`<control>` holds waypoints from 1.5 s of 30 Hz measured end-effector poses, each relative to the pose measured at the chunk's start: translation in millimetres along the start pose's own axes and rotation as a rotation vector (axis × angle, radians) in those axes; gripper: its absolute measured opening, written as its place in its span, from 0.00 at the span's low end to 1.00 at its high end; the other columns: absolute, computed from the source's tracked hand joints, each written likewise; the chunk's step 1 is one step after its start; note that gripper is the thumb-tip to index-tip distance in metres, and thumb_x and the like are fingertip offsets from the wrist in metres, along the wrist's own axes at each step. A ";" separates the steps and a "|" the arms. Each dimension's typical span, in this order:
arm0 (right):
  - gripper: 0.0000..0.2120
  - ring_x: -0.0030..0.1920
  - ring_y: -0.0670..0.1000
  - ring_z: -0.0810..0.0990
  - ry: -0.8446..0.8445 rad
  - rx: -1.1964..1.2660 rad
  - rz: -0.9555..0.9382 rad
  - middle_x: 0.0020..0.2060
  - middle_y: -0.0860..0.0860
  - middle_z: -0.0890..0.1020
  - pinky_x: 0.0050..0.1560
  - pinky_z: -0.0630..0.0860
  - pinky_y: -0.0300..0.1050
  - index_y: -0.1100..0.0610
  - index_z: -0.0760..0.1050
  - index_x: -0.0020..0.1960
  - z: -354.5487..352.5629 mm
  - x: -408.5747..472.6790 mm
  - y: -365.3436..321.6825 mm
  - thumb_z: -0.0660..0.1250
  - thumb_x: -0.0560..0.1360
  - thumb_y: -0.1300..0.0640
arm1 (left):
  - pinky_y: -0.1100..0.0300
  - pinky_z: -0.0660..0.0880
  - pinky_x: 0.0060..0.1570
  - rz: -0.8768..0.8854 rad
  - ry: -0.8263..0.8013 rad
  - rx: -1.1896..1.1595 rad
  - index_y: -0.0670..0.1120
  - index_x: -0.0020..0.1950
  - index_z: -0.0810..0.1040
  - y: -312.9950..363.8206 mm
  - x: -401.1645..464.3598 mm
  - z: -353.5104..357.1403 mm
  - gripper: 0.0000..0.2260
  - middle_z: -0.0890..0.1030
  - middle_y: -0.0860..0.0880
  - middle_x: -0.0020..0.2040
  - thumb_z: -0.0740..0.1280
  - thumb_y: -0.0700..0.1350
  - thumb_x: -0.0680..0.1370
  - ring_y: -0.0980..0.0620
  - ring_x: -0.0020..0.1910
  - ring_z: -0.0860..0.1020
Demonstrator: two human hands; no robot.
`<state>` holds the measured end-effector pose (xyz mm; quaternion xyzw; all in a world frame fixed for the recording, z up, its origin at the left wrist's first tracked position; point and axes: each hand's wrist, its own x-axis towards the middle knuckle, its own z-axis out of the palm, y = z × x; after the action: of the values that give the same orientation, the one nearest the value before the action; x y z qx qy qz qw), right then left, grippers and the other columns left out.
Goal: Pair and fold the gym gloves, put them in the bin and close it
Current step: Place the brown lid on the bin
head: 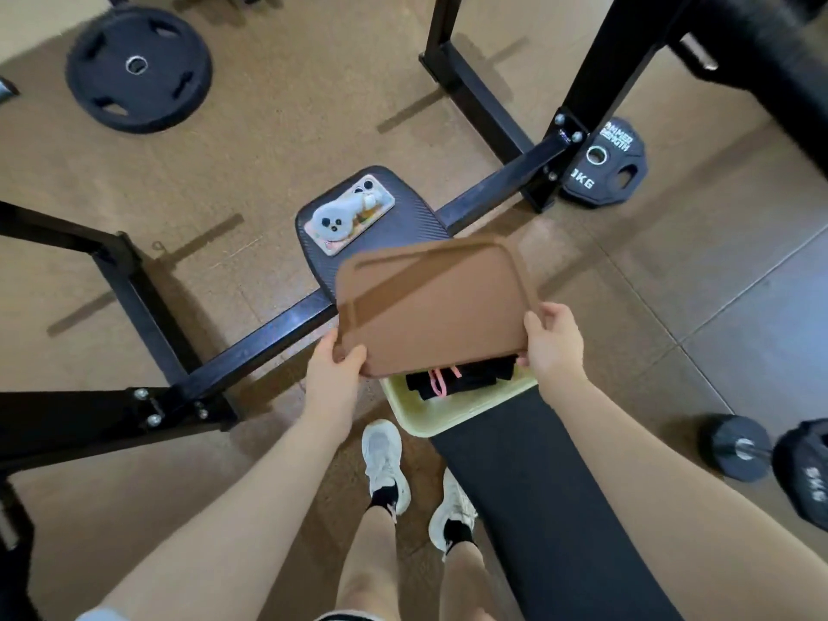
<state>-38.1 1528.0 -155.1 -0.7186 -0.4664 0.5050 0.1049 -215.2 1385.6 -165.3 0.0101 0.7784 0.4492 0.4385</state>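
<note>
A brown rectangular lid [430, 307] hovers tilted above a pale yellow bin [419, 412] that sits on the black bench. My left hand [336, 374] grips the lid's near left corner, thumb on top. My right hand [553, 347] grips its near right corner. Folded black gym gloves with pink trim [461, 380] lie inside the bin, partly hidden under the lid. The bin's far half is covered from view by the lid.
A phone in a decorated case [351, 215] lies on the bench's far pad [412, 212]. Black rack frame bars [251, 347] cross the floor to the left. Weight plates [139, 69] [602, 163] and a dumbbell [739, 448] lie around. My feet in white shoes [387, 463] stand beside the bench.
</note>
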 end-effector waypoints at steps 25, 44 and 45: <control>0.14 0.57 0.60 0.75 -0.002 -0.535 -0.009 0.60 0.57 0.76 0.54 0.73 0.54 0.59 0.67 0.64 -19.5 48.0 54.0 0.58 0.79 0.57 | 0.53 0.72 0.57 -0.105 -0.078 0.534 0.46 0.70 0.64 -37.3 22.0 14.9 0.24 0.77 0.48 0.58 0.66 0.48 0.76 0.48 0.54 0.78; 0.22 0.66 0.61 0.68 -0.200 -0.538 -0.264 0.66 0.60 0.68 0.67 0.66 0.55 0.58 0.63 0.69 35.5 99.1 -6.9 0.64 0.77 0.57 | 0.53 0.70 0.58 0.207 -0.237 0.776 0.47 0.60 0.76 0.2 73.9 56.2 0.12 0.78 0.45 0.58 0.63 0.44 0.77 0.46 0.58 0.75; 0.22 0.65 0.60 0.69 -0.187 -0.502 -0.236 0.66 0.59 0.69 0.67 0.66 0.55 0.58 0.64 0.68 36.8 99.5 -6.6 0.65 0.76 0.56 | 0.53 0.70 0.57 0.203 -0.229 0.760 0.47 0.60 0.76 -2.1 73.3 56.2 0.12 0.77 0.45 0.58 0.63 0.44 0.77 0.46 0.57 0.75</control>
<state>-66.6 1597.0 -230.7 -0.6134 -0.6647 0.4221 -0.0614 -220.6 1453.2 -228.1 0.2980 0.8302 0.1663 0.4408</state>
